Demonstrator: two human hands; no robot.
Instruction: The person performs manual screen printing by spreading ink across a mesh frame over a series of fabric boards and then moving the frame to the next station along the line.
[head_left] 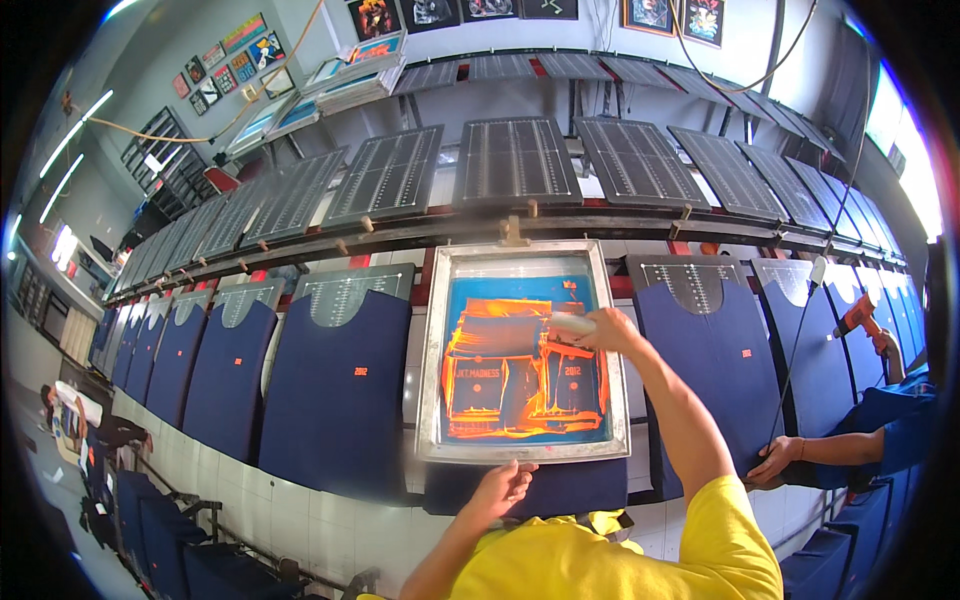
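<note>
Head view. My right hand (610, 330), the nearer of the two, is closed around a pale, bar-shaped squeegee (571, 324). The blue, orange-smeared mesh (525, 375) spreads below and to the left of this hand. From my left hand (501, 488), well apart from the right, the squeegee lies ahead and rightward. Its visible length runs crosswise, the free end pointing left from my grip. My left fingertips are at the near rim of the rectangular, pale metal frame (433, 360), whose long axis runs away from me; whether they press or grip, I cannot tell.
</note>
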